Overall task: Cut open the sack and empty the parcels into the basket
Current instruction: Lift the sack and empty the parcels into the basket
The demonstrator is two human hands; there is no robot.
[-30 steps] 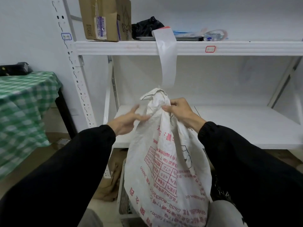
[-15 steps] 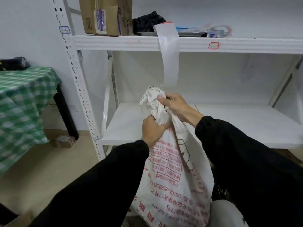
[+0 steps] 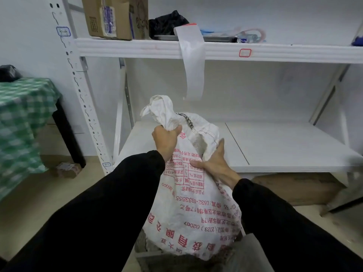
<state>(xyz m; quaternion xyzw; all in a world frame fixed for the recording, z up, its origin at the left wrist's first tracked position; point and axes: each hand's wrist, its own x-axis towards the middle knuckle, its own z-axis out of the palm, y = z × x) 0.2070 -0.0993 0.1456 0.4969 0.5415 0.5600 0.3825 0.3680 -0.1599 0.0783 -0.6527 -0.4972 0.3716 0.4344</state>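
Upright, sack (image 3: 193, 201) between both hands (image 3: 166, 141) (image 3: 214, 163).

White upper shelf (image 3: 216, 51) carries a cardboard box (image 3: 110, 18) beside a black bag (image 3: 167, 22)
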